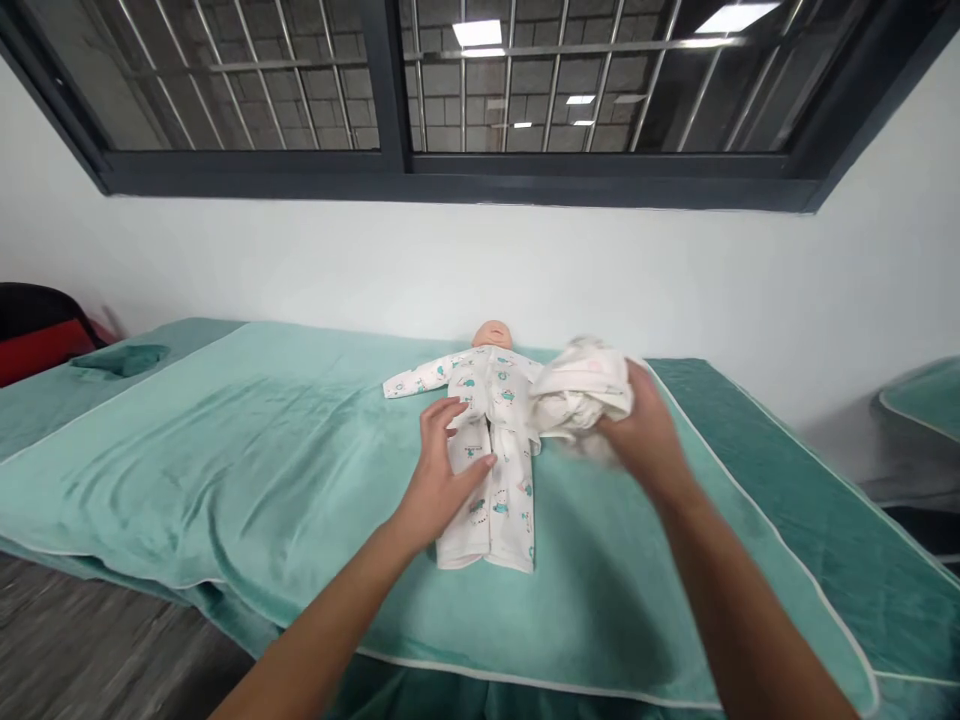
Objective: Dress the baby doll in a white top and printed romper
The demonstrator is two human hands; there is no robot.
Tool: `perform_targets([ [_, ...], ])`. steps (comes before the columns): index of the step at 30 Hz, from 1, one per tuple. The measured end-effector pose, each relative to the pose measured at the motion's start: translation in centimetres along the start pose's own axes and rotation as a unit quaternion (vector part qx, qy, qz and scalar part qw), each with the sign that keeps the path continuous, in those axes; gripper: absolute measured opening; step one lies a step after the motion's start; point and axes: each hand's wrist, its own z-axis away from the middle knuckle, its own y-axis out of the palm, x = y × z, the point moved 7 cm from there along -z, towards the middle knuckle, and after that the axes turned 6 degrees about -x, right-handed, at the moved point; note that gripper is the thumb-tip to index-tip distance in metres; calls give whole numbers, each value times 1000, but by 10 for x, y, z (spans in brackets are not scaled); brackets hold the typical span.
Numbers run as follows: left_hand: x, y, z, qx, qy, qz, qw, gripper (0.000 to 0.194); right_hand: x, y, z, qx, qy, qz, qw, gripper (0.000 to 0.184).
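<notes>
A baby doll (493,333) lies on its back near the wall, dressed in a white printed top (472,378) and matching trousers (512,500). My right hand (637,430) grips a bunched white cloth (581,385), raised at the doll's side and hiding one of its sleeves. The cloth's lower edge is blurred. Over the doll's waist and trousers, my left hand (444,470) has its fingers and thumb spread with nothing between them. Whether it touches the clothing, I cannot tell.
A light green blanket (262,450) with pale edging covers the bed, over darker green bedding (787,490). Behind rises a white wall (300,260) with a barred window (465,180). A red and black object (45,345) stands at the far left.
</notes>
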Motion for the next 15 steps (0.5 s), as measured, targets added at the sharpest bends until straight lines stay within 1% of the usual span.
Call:
perform_targets([
  [1, 11, -7, -2, -12, -13, -7, 1000, 57, -15, -17, -7, -6, 3, 94, 996, 68],
  [2, 23, -14, -5, -26, -32, -13, 999, 51, -34, -33, -11, -13, 23, 177, 984, 69],
  [3, 36, -19, -8, -39, -53, -18, 998, 44, -56, -44, -11, -11, 56, 256, 965, 69],
  [4, 48, -21, -12, -48, -73, -20, 996, 39, -79, -48, -6, 14, 86, 323, 942, 69],
  [5, 59, -22, -15, -53, -90, -21, 994, 35, -101, -46, 1, 69, 99, 376, 919, 70],
  [6, 69, -21, -19, -52, -103, -20, 993, 32, -121, -40, 11, 138, 101, 412, 895, 69],
  [8, 83, -16, -29, -48, -112, -15, 992, 29, -145, -37, 25, 177, 97, 434, 878, 65],
  [9, 88, -13, -35, -49, -108, -12, 993, 28, -150, -37, 29, 203, 92, 440, 870, 65],
  [11, 92, -7, -53, -52, -86, -12, 995, 25, -148, -42, 30, 243, 94, 444, 857, 64],
  [12, 92, -3, -63, -55, -70, -14, 996, 23, -139, -45, 26, 254, 96, 447, 853, 61],
  [13, 92, 1, -75, -56, -57, -17, 997, 22, -126, -45, 18, 254, 84, 448, 853, 55],
  [14, 91, 6, -88, -55, -46, -19, 997, 21, -110, -43, 9, 241, 72, 447, 858, 49],
  [15, 91, 13, -102, -51, -41, -14, 998, 20, -93, -35, -2, 221, 63, 443, 866, 47],
])
